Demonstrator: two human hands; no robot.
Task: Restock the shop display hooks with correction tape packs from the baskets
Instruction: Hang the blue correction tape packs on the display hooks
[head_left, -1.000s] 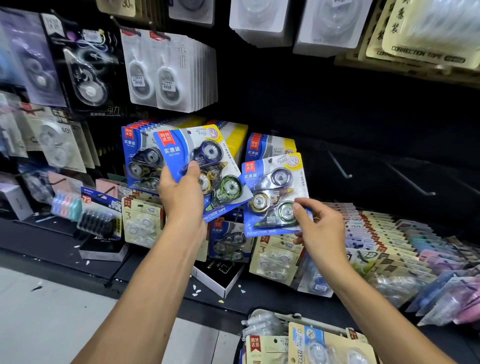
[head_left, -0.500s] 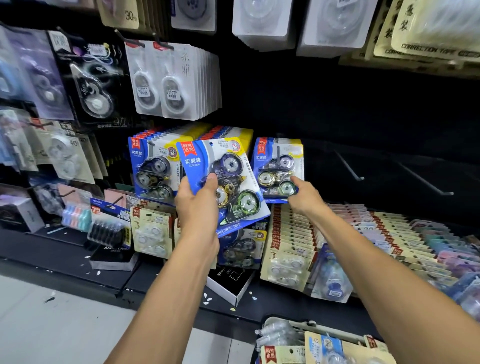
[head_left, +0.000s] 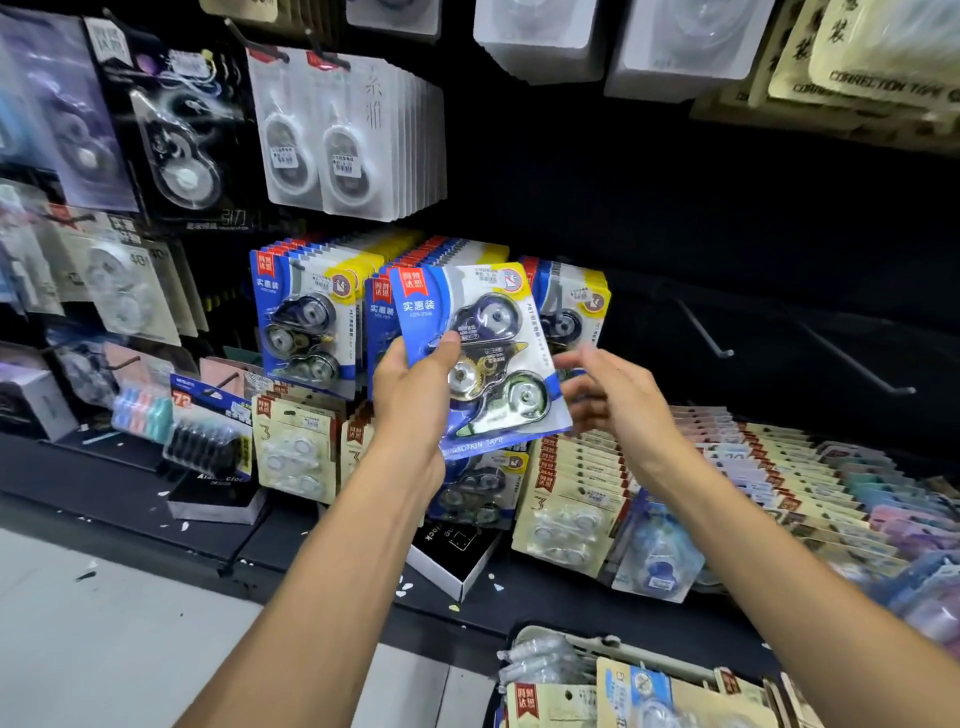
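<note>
Left hand (head_left: 415, 384) grips a blue correction tape pack (head_left: 478, 358) by its lower left edge, thumb across the front of the blister and fingers behind the card, holding it upright with a slight tilt in front of the display. Right hand (head_left: 608, 395) hangs just beside the pack's right edge with fingers spread and relaxed, holding nothing; it is blurred, so whether a fingertip touches the card cannot be told. Both forearms reach up from the bottom of the view.

Behind the pack, the black display wall (head_left: 675, 208) carries rows of hanging stock. Three stacks of the same blue packs (head_left: 306, 322) hang on hooks directly behind and beside the held one. Above them hang white twin-blister packs (head_left: 337, 135), and at upper right cream cards (head_left: 883, 73) read "CORRECTION TAPE". To the right, two bare hooks (head_left: 852, 364) stick out from the wall. Below, cream packs marked "3" (head_left: 296, 447) and a long row of pastel packs (head_left: 831, 483) lean on the lower shelf.

A basket (head_left: 597, 644) at the bottom edge holds more carded packs.

On the held pack, the red banner at top left carries Chinese characters, and "CORRECTION TAPE" runs along the bottom edge, partly covered by the left hand. Three tape dispensers sit under its clear blister: one dark blue, one gold, one green.
</note>
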